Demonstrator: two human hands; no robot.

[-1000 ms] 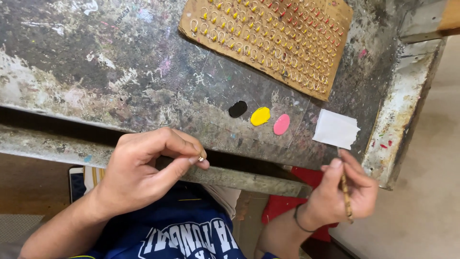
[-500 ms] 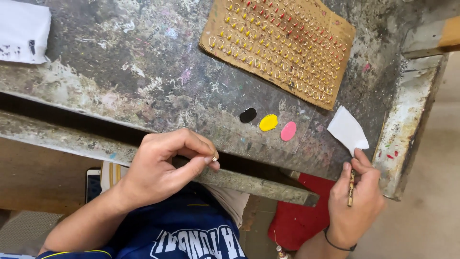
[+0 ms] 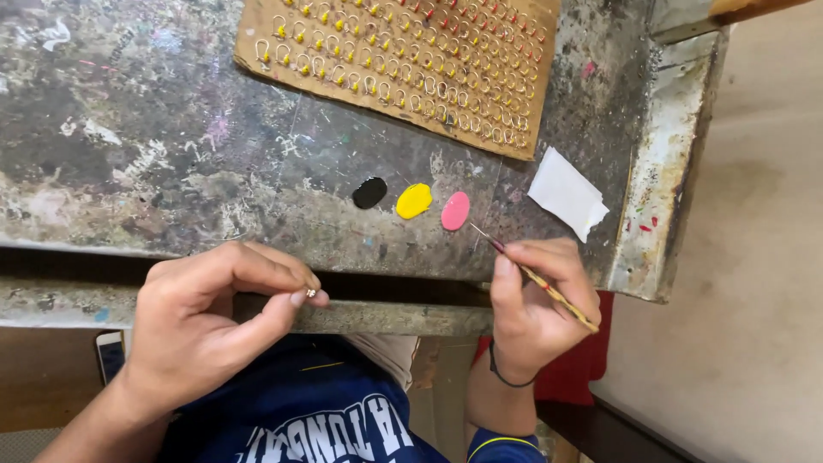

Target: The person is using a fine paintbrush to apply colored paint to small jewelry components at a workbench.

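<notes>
My left hand [image 3: 210, 321] pinches a tiny metal hook piece [image 3: 310, 293] between thumb and forefinger at the table's front edge. My right hand [image 3: 536, 296] grips a thin paintbrush [image 3: 531, 273], its tip pointing up-left close to a pink paint blob [image 3: 455, 210]. Beside the pink blob lie a yellow paint blob [image 3: 414, 200] and a black paint blob [image 3: 369, 192] on the worn table top [image 3: 146, 146]. A cardboard sheet [image 3: 403, 60] at the back holds several rows of small hooks with yellow and red painted beads.
A folded white paper scrap [image 3: 567, 194] lies right of the paint blobs. The table's metal right edge [image 3: 669, 163] is paint-spattered. A phone [image 3: 110, 356] rests below at left, and a red stool or cloth [image 3: 583, 369] sits under my right hand.
My right hand has come up from below the table edge and moved left, bringing the brush tip close to the pink blob. The view shifted left. My left hand keeps its pinch.
</notes>
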